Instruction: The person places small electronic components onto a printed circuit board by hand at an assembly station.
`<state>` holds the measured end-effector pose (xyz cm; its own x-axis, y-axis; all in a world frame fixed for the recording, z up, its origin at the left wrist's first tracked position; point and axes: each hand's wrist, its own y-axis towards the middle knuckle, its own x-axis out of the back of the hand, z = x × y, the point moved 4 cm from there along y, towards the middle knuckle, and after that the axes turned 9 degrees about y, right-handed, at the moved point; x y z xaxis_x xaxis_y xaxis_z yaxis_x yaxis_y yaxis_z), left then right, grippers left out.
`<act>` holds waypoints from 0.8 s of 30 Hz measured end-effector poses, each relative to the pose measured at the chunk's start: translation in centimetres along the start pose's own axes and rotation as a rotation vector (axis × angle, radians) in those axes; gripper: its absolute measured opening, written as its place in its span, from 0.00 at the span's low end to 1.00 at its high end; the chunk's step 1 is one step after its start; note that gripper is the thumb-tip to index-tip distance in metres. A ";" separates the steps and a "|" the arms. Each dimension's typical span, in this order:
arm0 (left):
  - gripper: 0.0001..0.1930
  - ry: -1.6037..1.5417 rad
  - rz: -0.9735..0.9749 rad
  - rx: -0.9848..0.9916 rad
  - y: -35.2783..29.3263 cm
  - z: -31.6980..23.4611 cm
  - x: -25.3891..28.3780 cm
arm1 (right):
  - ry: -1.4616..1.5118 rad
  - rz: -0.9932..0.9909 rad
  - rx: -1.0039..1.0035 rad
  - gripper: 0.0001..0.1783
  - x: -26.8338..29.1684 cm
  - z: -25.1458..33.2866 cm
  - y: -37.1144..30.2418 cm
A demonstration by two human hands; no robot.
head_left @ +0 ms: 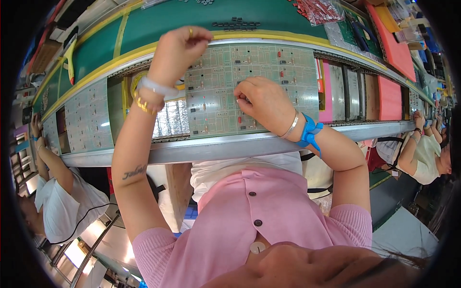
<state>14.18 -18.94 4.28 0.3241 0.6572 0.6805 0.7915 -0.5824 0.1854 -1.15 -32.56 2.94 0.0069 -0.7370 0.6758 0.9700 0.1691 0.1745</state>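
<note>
Circuit board [216, 103], hands [177, 52] [265, 100] over it, curled

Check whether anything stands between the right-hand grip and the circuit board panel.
Nothing visible does: the right-hand grip is over the circuit board panel, though its curled fingers hide the spot beneath.

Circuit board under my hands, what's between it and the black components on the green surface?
In the head view, a yellow strip and a silver metal rail run between the circuit board and the black components.
</note>
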 end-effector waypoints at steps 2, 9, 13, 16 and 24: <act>0.08 -0.116 0.080 0.059 -2.4 -1.1 -0.4 | -0.079 0.041 0.050 0.09 -0.3 0.3 0.3; 0.08 -0.083 0.194 0.080 -8.6 -2.8 -0.9 | -0.141 -0.236 -0.037 0.08 7.8 -4.3 3.8; 0.07 -0.044 0.238 0.040 -9.7 -4.3 -1.7 | -0.507 -0.429 0.101 0.08 13.2 -12.6 6.6; 0.06 0.156 0.149 -0.187 -10.2 -5.8 -2.7 | -0.357 -0.532 0.299 0.08 13.6 -14.2 7.3; 0.07 0.238 0.158 -0.218 -9.8 -6.2 -4.0 | -0.920 -0.427 -0.079 0.08 11.8 -16.4 10.2</act>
<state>1.89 -18.86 4.14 0.2832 0.4361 0.8542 0.6036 -0.7732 0.1946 12.78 -50.29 0.96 -0.5009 0.0689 0.8627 0.8612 -0.0591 0.5048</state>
